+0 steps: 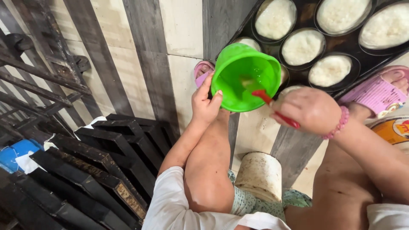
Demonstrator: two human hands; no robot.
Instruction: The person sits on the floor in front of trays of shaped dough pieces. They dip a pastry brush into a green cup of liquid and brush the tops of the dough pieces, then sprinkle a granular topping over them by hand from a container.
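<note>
My left hand (205, 103) grips the rim of a bright green plastic cup (243, 76), tilted so its inside faces me. My right hand (307, 110), with a pink bead bracelet at the wrist, holds a red-handled utensil (272, 106) whose tip reaches into the cup. Just beyond the cup lies a dark baking tray (353, 42) with several round tins of pale white batter (303, 46). My knees and pink sandals (377, 94) frame the spot where I squat.
A stack of black rectangular metal moulds (98, 162) lies at the lower left, with a dark metal rack (38, 76) behind it. A white cylindrical container (260, 175) stands between my legs. A yellow-lidded container (394, 130) sits at the right edge. Striped tile floor below.
</note>
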